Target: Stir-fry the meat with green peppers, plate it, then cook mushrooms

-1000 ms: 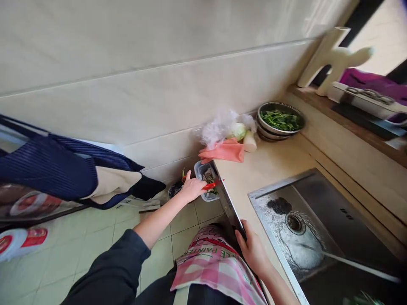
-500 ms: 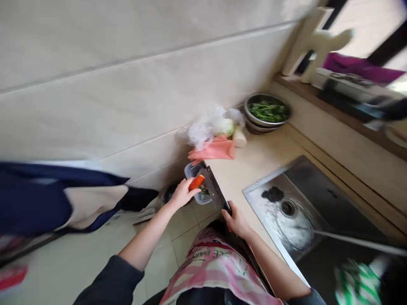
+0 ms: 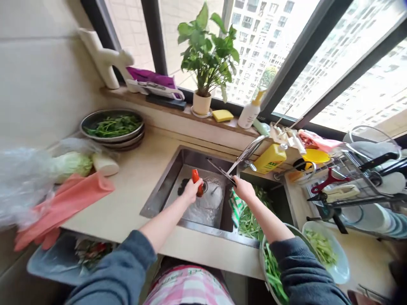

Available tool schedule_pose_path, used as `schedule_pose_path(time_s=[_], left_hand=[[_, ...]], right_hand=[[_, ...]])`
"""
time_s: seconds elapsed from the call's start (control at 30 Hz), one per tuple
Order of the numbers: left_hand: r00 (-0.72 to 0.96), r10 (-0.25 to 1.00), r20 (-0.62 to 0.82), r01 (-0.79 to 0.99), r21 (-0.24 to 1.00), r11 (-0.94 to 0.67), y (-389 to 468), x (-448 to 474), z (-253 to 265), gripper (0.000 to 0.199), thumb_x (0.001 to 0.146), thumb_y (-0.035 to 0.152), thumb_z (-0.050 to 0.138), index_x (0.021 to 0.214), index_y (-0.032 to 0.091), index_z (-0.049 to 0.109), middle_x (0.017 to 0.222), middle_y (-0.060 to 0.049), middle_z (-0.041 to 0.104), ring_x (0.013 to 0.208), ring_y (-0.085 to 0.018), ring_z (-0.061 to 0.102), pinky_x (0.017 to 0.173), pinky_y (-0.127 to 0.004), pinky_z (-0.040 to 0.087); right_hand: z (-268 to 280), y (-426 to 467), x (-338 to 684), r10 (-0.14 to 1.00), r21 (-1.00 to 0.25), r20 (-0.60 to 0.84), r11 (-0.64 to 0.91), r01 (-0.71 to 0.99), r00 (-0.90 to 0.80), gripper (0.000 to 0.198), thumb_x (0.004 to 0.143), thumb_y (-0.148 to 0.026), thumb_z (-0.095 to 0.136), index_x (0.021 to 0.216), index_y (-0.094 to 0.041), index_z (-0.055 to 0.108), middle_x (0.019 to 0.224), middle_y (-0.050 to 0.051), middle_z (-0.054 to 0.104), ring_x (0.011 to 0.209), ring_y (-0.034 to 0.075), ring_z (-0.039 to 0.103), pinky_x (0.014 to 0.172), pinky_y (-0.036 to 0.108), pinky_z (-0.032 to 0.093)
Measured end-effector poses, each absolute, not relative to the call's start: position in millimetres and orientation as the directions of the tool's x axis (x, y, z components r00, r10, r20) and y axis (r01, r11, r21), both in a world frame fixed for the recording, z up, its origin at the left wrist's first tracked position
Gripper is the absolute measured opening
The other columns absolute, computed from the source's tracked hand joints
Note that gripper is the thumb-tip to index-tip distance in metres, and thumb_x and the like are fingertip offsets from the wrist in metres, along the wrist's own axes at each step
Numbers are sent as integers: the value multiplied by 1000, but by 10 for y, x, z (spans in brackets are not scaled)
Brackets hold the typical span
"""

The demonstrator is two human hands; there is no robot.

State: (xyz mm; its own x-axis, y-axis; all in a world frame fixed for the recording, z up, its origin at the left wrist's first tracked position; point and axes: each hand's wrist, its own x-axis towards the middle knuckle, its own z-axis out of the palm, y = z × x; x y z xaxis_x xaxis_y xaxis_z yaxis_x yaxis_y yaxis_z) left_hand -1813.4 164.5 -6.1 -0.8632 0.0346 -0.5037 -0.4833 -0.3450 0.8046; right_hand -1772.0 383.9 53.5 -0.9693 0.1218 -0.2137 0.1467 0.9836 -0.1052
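Observation:
My left hand (image 3: 191, 191) is closed around an orange-red carrot (image 3: 195, 174), held over the left basin of the steel sink (image 3: 173, 180). In my right hand (image 3: 244, 189) is the handle of a kitchen knife (image 3: 219, 169). Its blade, seen nearly edge-on, points up and left beside the faucet (image 3: 248, 148). Water runs from the faucet into the basin. A green-and-white striped cloth (image 3: 236, 206) hangs over the divider below my right hand. Leafy greens (image 3: 249, 222) lie in the right basin, partly hidden by my right forearm.
On the left counter are pink gloves (image 3: 76, 197), a cabbage (image 3: 71, 164) and a bowl of greens (image 3: 111, 125). A scrap bin (image 3: 52, 260) hangs at the counter's edge. To the right stand a dish rack (image 3: 346, 197) and a bowl of cut vegetables (image 3: 321, 248).
My view has turned right, from the scrap bin to the sink. Both hands have moved from over the bin to over the sink, still holding the carrot and knife.

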Motion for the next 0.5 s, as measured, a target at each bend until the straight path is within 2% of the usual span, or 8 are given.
schedule_pose_path(time_s=[0.1, 0.23, 0.4, 0.5], left_hand=[[-815, 65, -575, -559, 753, -348, 2593, -18426, -128, 27, 86, 31, 57, 107, 14, 58, 100, -5, 62, 83, -15, 61, 74, -32, 52], [-723, 139, -676, -678, 658, -326, 3307, -18602, -245, 35, 88, 34, 54, 118, 16, 53, 117, -9, 57, 98, -20, 59, 82, -41, 51], [-638, 151, -755, -756, 577, -309, 3048, -18517, -458, 33, 88, 33, 54, 115, 15, 54, 113, -8, 58, 95, -19, 60, 80, -39, 52], [-667, 79, -741, -717, 610, -339, 2542, -18341, -521, 20, 83, 26, 61, 99, 14, 57, 93, -4, 63, 80, -16, 64, 74, -37, 53]], right_hand=[[617, 4411, -17858, 134, -16, -167, 990, 139, -977, 23, 79, -16, 54, 101, -19, 51, 96, 12, 66, 88, 23, 63, 72, 30, 42], [613, 4992, -17937, 107, 51, -110, 993, 102, -988, 20, 81, -14, 49, 100, -15, 52, 100, 16, 64, 97, 25, 60, 81, 33, 43], [372, 5264, -18147, -101, 18, -81, 995, -103, -992, 34, 77, -7, 47, 111, -13, 50, 134, 17, 48, 127, 23, 40, 103, 35, 33], [177, 5237, -18220, -168, 12, -74, 985, -169, -983, 35, 78, -5, 43, 111, -12, 51, 138, 19, 44, 131, 25, 36, 106, 41, 30]])
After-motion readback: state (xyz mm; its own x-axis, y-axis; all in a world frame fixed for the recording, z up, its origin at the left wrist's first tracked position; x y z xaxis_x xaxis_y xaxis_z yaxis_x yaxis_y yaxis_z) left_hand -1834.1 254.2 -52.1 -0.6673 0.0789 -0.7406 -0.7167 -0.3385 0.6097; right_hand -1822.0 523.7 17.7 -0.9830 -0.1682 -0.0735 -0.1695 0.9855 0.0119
